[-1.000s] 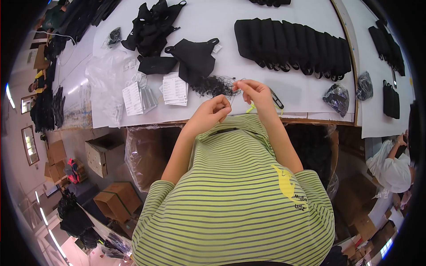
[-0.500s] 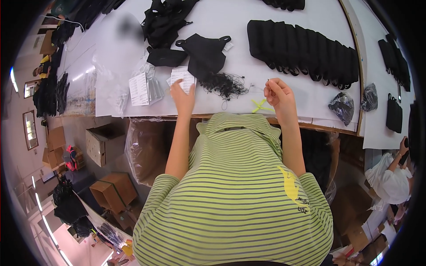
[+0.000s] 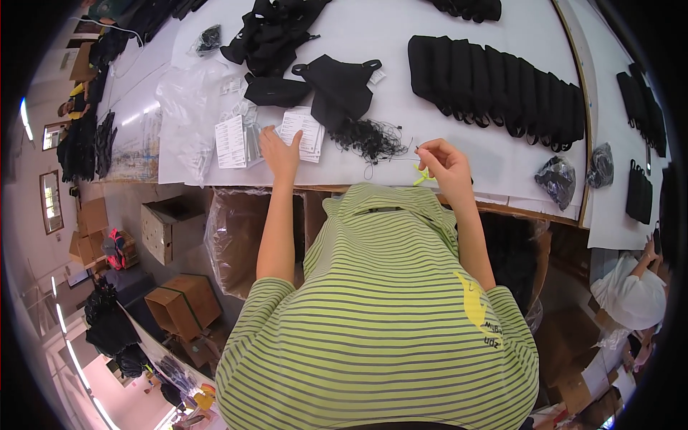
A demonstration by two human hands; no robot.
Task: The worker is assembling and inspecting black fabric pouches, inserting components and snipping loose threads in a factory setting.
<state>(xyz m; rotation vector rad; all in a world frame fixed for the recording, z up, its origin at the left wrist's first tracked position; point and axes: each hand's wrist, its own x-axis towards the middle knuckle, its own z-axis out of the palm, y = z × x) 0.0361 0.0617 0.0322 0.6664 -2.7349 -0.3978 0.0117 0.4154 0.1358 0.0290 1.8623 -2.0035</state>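
Observation:
My left hand (image 3: 282,153) reaches over the white table with its fingers stretched out. Its fingertips are between two stacks of printed white tags, the right stack (image 3: 307,129) beside the thumb and the left stack (image 3: 231,142) just beyond the fingers. Thumb and forefinger of my right hand (image 3: 447,163) pinch a thin black tag string (image 3: 417,150). Left of that hand lies a tangled heap of black strings (image 3: 369,141). A black garment with loops (image 3: 337,89) lies just behind the heap. Partly behind my right fingers is a yellow-green thread snipper (image 3: 423,175).
A long overlapping row of folded black garments (image 3: 498,86) fills the table's right side, with a bagged dark bundle (image 3: 556,180) nearer me. Black garments (image 3: 272,36) are heaped at the back. Clear plastic bags (image 3: 188,118) lie left. Cardboard boxes (image 3: 183,307) stand below; another person (image 3: 631,290) is at right.
My left hand has shifted left, off the right tag stack toward the left one. My right hand has come slightly left and lower, nearer the snipper, still pinching the string.

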